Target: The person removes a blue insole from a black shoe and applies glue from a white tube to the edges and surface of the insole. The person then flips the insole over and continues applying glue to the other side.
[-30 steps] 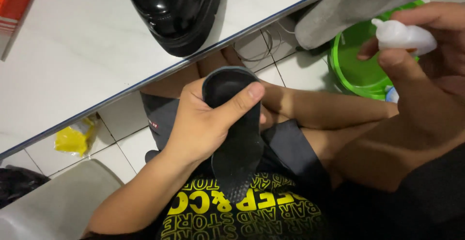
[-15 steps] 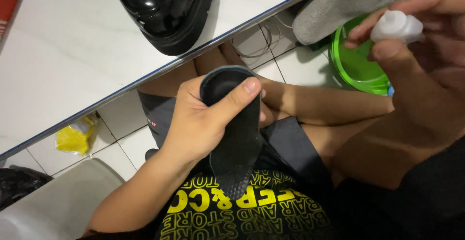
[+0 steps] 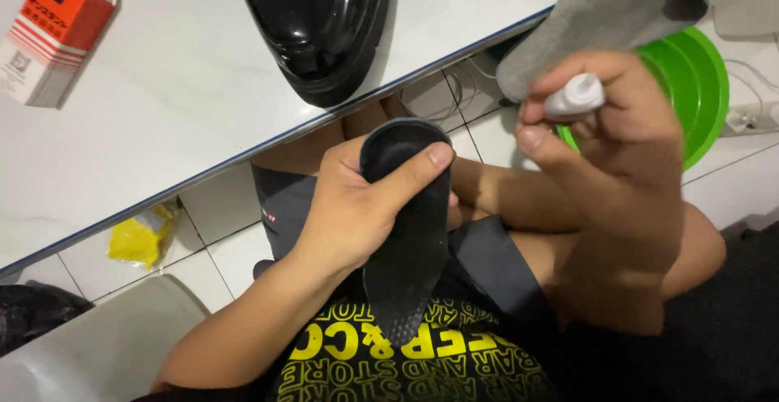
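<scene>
— Where's the insole [image 3: 410,232]?
— Below the table [image 3: 162,110] edge, over the lap, clasped in the left hand [image 3: 357,207], thumb across its top.
— And the right hand [image 3: 617,142]?
— Closed around a small white bottle [image 3: 574,95], just off the table's edge, near the green bowl [image 3: 698,85].
— On the table?
— A black shoe [image 3: 320,21] near the edge; a box [image 3: 57,33] at the far left.
</scene>
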